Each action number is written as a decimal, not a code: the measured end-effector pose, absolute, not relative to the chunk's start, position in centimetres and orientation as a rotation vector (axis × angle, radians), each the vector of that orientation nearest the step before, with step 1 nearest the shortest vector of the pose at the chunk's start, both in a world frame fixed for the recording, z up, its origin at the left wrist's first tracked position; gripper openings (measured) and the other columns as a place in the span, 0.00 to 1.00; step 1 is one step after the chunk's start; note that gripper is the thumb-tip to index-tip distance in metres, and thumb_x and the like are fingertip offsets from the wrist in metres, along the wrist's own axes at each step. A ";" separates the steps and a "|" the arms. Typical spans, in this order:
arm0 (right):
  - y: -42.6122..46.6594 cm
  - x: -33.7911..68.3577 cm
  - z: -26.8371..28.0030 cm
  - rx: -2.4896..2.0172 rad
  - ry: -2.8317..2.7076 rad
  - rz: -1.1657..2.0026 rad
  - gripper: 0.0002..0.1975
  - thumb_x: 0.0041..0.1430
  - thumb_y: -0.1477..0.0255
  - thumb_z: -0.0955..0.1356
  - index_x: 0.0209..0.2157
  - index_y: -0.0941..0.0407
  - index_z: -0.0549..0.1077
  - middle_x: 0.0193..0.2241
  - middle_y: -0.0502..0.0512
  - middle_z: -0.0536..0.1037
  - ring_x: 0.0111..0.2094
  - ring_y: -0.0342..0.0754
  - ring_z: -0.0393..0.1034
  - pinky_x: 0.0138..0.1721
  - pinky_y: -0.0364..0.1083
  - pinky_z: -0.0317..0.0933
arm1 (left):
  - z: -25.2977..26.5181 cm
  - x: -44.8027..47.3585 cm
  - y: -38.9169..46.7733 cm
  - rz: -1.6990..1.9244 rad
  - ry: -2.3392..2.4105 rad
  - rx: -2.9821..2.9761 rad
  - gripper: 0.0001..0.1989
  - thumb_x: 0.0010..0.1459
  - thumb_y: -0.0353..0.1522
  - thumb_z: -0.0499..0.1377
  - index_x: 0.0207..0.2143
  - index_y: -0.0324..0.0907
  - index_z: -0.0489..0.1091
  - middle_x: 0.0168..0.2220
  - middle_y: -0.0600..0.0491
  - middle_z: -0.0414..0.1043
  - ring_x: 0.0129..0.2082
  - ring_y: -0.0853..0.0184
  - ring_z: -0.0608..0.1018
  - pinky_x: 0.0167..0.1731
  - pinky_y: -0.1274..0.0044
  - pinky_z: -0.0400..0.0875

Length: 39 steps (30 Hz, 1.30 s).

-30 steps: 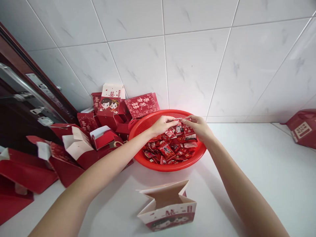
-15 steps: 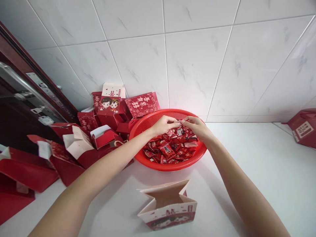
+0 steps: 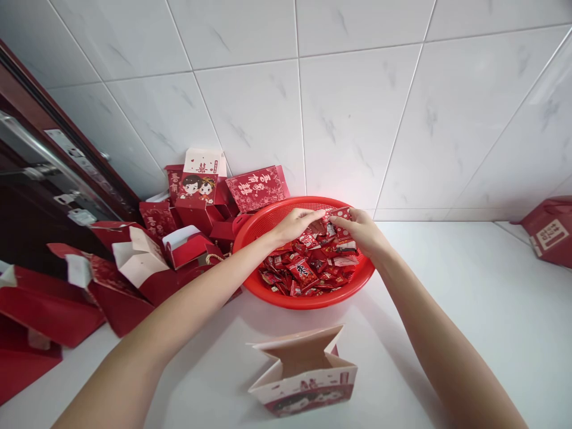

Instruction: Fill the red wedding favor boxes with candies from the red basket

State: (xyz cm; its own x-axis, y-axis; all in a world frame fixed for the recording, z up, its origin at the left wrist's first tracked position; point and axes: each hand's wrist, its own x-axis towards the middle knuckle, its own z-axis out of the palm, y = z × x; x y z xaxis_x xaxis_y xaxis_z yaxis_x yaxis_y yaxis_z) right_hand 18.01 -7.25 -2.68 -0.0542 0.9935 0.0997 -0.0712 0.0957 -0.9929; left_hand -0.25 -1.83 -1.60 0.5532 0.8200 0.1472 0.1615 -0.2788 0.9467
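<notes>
Both hands are over a red plastic basket (image 3: 308, 302) filled with small red wrapped candies (image 3: 304, 271). My right hand (image 3: 363, 231) pinches a red candy packet (image 3: 342, 215) printed with pale dots, near the basket's far rim. Coming from the other side, my left hand (image 3: 292, 227) is closed, its fingertips at the left edge of that packet; its thumb is partly hidden. Closer to me, a paper gift box (image 3: 308, 387) stands upright with its top open, a cartoon couple printed on its front.
Several red gift boxes (image 3: 201, 196), some with flaps up, crowd the left side beside a dark door frame (image 3: 67, 137). Another red box (image 3: 552, 232) sits at the far right on the white tabletop (image 3: 469, 286). A tiled wall (image 3: 353, 119) rises behind the basket.
The packet between my hands has turned and shifted slightly, showing more of its dotted side. My fingers have moved a little; the basket and open box stay put.
</notes>
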 end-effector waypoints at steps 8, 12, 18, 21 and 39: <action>-7.4 17.7 -2.3 -1.095 -1.095 1.133 0.11 0.48 0.65 0.74 0.32 0.56 0.76 0.28 0.54 0.82 0.30 0.52 0.77 0.32 0.49 0.72 | -2.0 -0.8 -3.3 -0.228 0.752 2.298 0.29 0.38 0.36 0.71 0.47 0.44 0.79 0.50 0.49 0.79 0.51 0.54 0.78 0.51 0.71 0.69; -7.9 17.6 -1.8 -1.160 -1.080 1.142 0.10 0.49 0.66 0.74 0.32 0.56 0.75 0.28 0.55 0.82 0.30 0.52 0.78 0.32 0.49 0.72 | -2.6 -0.6 -4.7 -0.416 0.755 2.549 0.41 0.40 0.36 0.71 0.60 0.49 0.69 0.58 0.46 0.71 0.57 0.52 0.73 0.52 0.70 0.68; -7.7 17.6 -2.0 -1.150 -1.099 1.125 0.10 0.48 0.66 0.74 0.31 0.56 0.74 0.28 0.54 0.80 0.30 0.51 0.76 0.32 0.48 0.70 | -2.7 0.1 -4.4 -0.326 0.937 2.718 0.22 0.55 0.33 0.64 0.54 0.47 0.73 0.47 0.49 0.77 0.45 0.55 0.78 0.40 0.74 0.69; -7.4 17.7 -2.2 -1.160 -1.107 1.096 0.10 0.48 0.66 0.73 0.31 0.56 0.74 0.26 0.53 0.79 0.29 0.50 0.75 0.30 0.47 0.68 | -2.6 0.1 -3.7 -0.228 1.084 2.721 0.22 0.59 0.33 0.62 0.56 0.46 0.71 0.50 0.47 0.78 0.48 0.53 0.78 0.43 0.71 0.70; -7.2 17.7 -2.3 -1.175 -1.122 1.035 0.11 0.47 0.64 0.73 0.30 0.55 0.73 0.26 0.51 0.78 0.29 0.48 0.72 0.30 0.46 0.64 | -4.1 1.6 -4.0 0.077 0.668 2.721 0.16 0.64 0.41 0.60 0.49 0.45 0.78 0.42 0.48 0.79 0.40 0.58 0.79 0.40 0.75 0.67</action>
State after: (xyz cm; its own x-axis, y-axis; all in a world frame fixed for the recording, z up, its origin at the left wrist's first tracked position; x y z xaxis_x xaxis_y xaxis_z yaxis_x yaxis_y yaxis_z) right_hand 17.70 -7.24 -2.30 0.1539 0.9826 0.1043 -0.0248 0.1094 -0.9937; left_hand 1.61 -4.05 -4.14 0.8883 0.4585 -0.0273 0.4402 -0.8329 0.3355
